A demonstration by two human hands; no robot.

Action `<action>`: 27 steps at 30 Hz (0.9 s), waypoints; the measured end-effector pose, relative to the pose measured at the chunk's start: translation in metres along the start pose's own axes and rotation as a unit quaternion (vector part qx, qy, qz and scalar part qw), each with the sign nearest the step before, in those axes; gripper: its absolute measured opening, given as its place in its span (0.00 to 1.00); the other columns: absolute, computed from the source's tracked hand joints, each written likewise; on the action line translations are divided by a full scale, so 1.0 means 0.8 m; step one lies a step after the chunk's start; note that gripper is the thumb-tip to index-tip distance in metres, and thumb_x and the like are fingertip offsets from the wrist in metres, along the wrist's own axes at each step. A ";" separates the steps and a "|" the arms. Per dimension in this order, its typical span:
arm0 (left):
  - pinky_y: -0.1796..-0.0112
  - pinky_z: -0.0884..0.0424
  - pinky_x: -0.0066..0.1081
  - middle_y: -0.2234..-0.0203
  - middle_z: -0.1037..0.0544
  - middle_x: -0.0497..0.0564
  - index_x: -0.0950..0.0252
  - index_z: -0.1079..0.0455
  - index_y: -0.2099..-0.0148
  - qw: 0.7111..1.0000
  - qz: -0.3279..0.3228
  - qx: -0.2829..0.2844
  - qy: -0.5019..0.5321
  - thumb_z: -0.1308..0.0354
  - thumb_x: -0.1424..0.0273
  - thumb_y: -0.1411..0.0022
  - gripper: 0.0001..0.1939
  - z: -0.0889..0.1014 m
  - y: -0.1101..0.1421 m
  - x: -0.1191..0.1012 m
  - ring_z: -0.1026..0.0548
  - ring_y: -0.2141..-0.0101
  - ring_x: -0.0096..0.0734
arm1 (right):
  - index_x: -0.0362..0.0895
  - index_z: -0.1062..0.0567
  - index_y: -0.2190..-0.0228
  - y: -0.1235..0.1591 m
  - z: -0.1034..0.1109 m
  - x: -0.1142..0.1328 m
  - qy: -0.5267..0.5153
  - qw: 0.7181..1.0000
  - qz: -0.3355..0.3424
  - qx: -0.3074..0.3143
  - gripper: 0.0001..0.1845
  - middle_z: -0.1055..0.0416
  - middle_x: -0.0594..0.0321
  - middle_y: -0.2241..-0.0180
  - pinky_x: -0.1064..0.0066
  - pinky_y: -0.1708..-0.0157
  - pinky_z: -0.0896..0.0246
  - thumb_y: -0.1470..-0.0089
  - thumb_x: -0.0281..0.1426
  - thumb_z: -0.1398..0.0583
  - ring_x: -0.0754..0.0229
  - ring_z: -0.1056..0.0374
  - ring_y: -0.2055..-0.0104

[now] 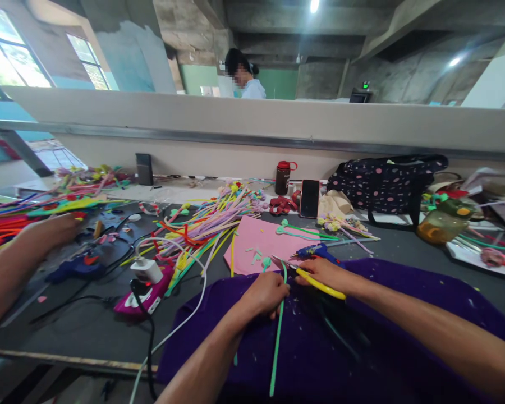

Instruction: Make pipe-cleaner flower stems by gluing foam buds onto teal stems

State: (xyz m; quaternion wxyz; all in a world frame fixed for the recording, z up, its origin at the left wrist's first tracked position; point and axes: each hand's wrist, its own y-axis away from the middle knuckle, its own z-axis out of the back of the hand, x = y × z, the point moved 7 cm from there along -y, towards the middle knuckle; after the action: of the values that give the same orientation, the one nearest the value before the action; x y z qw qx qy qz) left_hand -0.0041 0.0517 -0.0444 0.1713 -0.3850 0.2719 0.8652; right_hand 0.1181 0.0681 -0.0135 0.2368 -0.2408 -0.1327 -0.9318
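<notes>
My left hand (266,294) pinches a green pipe cleaner (279,336), whose long end hangs down over the purple cloth (219,303). A small green fuzzy tuft (266,262) stands just above its fingers. In my right hand (320,273) is a pair of yellow-handled scissors (322,285), with the blades pointing left by the upper part of the pipe cleaner. Whether the blades touch it I cannot tell. Beneath the blades lies a pink sheet (246,238) with green snippets (256,255) on it. Two finished-looking green stems (307,231) rest near its top right.
A blue glue gun (317,252) lies beside my right hand. Left are a magenta power strip (145,297), white cable and pipe-cleaner bundle (219,216). Another person's hand (69,227) reaches in from the left. Behind stand a phone (310,198), red-lidded bottle (283,178) and dark bag (387,188).
</notes>
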 end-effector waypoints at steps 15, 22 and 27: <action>0.88 0.45 0.23 0.82 0.27 0.46 0.66 0.35 0.66 0.984 -0.030 -0.087 0.150 0.55 0.60 0.45 0.16 0.033 0.005 -0.010 0.36 0.89 0.23 | 0.42 0.33 0.56 0.032 0.044 0.002 -0.116 0.989 0.005 -0.095 0.23 0.30 0.61 0.65 0.71 0.69 0.42 0.52 0.42 0.43 0.59 0.35 0.67; 0.87 0.44 0.23 0.83 0.27 0.46 0.66 0.35 0.68 0.988 -0.024 -0.076 0.133 0.54 0.59 0.45 0.15 0.031 0.004 -0.009 0.37 0.89 0.22 | 0.42 0.33 0.57 0.037 0.028 -0.002 -0.153 0.985 -0.001 -0.076 0.24 0.30 0.62 0.67 0.72 0.70 0.42 0.53 0.43 0.42 0.59 0.36 0.68; 0.86 0.44 0.23 0.83 0.27 0.46 0.66 0.35 0.68 0.990 -0.027 -0.071 0.115 0.54 0.58 0.45 0.16 0.030 0.003 -0.009 0.35 0.88 0.23 | 0.45 0.33 0.54 0.040 0.023 -0.006 -0.138 0.988 -0.019 -0.072 0.27 0.30 0.62 0.64 0.71 0.68 0.42 0.55 0.44 0.41 0.58 0.35 0.66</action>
State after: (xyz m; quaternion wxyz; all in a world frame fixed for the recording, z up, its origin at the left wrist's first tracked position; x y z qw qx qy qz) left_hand -0.0141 0.0635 -0.0247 0.1345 -0.5006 0.2168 0.8272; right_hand 0.1452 0.0496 0.0040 0.1804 -0.3805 -0.1011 -0.9014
